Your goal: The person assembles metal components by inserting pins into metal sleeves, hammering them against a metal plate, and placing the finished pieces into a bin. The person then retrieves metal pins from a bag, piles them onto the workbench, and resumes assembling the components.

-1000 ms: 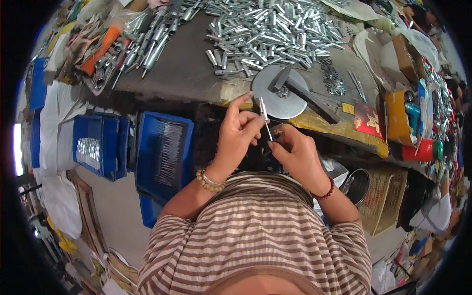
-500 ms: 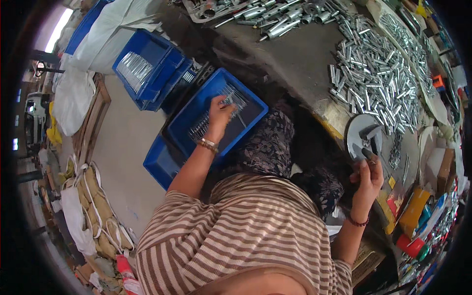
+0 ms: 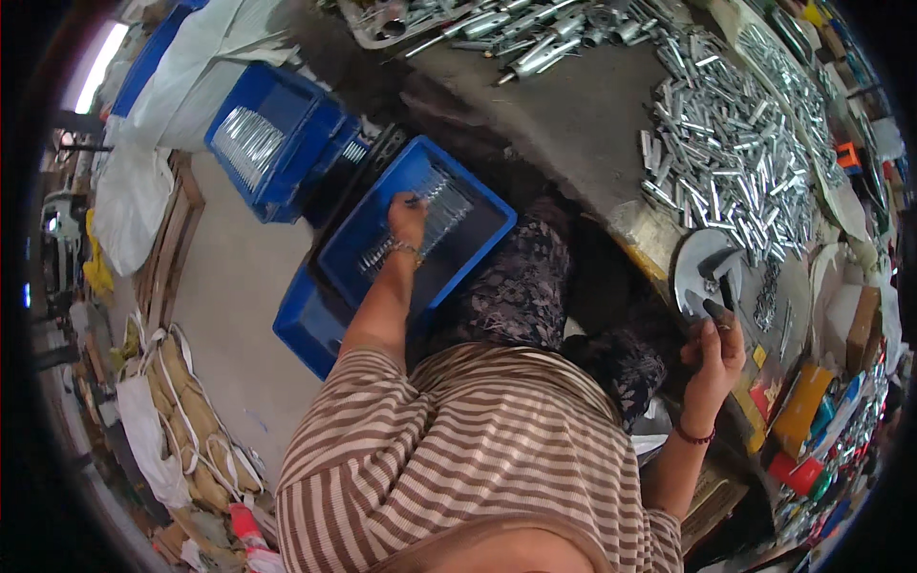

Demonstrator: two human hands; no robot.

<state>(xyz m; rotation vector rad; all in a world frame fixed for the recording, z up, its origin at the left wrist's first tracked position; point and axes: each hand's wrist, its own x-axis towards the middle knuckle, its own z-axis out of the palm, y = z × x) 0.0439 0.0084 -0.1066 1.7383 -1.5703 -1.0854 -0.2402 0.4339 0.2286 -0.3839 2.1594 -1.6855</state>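
Observation:
My left hand [image 3: 408,220] is inside a blue plastic bin [image 3: 490,250] beside my lap, over rows of thin shiny metal pins [image 3: 447,202]. Its fingers are curled together; what they hold, if anything, is too blurred to make out. On the right, at the bench edge, my right hand [image 3: 714,349] has its fingers closed at the lower end of a dark handle [image 3: 728,288]. That handle stands against a round metal disc [image 3: 686,270]. Dark covering or grime shows at the fingertips, and the exact grip is partly hidden.
A big heap of short metal tubes [image 3: 731,143] covers the right of the bench [image 3: 583,105]. Larger metal parts [image 3: 540,59] lie at the back. Stacked blue bins [image 3: 277,91] with metal pieces stand at the left, near a wooden pallet [image 3: 181,229] and sacks [image 3: 177,401].
My left hand has shifted slightly left within the bin, off the middle of the pins. My right hand stays at the handle, almost unmoved. The whole view has turned a little.

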